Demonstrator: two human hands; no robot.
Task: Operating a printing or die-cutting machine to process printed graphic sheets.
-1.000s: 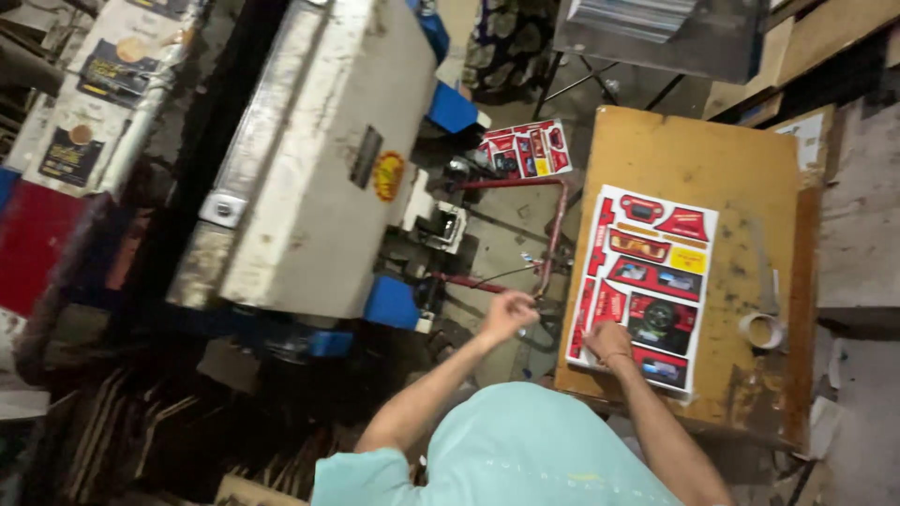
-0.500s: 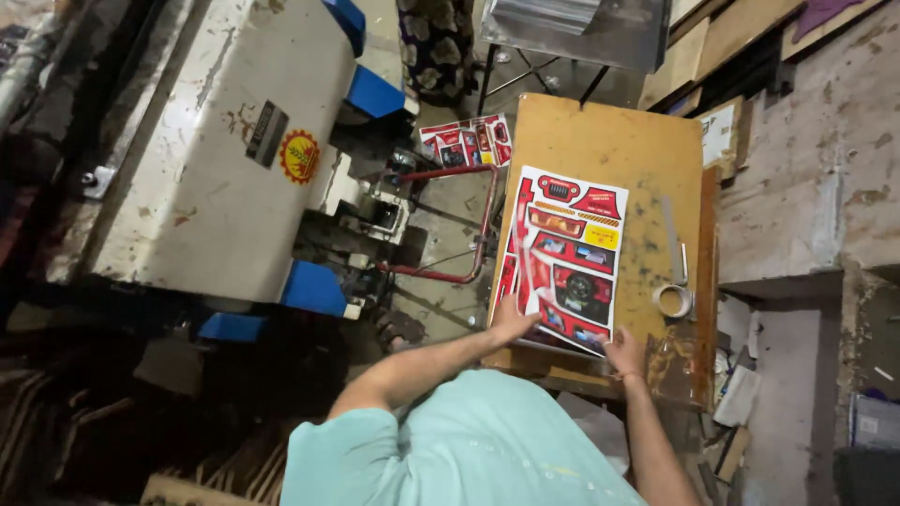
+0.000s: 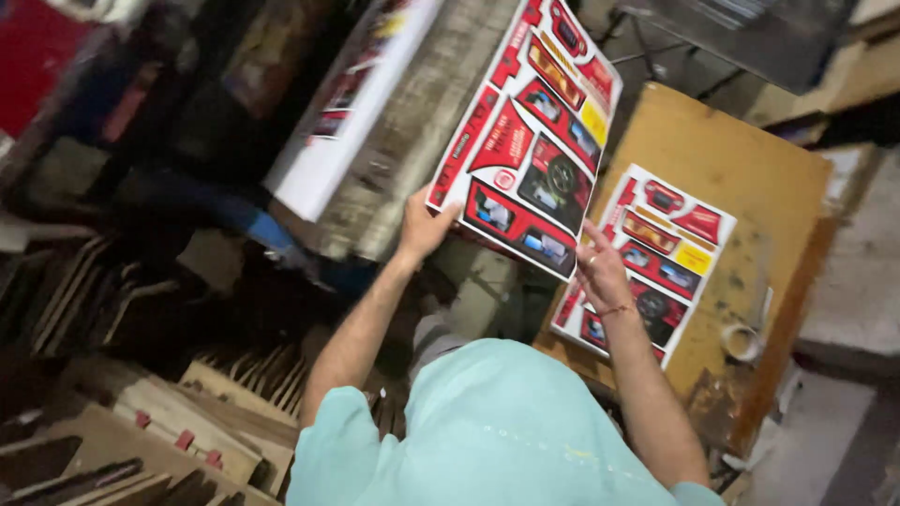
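A red, white and black printed cardboard sheet [image 3: 530, 131] is held up in the air between both hands. My left hand [image 3: 424, 228] grips its lower left corner. My right hand [image 3: 600, 269] pinches its lower right edge. A second printed sheet of the same kind [image 3: 670, 239] lies flat on the brown wooden table [image 3: 750, 159], just right of my right hand.
A roll of tape [image 3: 743, 341] sits near the table's right edge. A big white and grey machine [image 3: 375, 122] stands at the left of the sheet. Stacked wooden boards [image 3: 141, 412] lie at the lower left. A grey wall and ledge are at the far right.
Both hands have lifted the top printed sheet off the stack on the table and swung it up to the left, toward the machine. Another sheet stays on the table.
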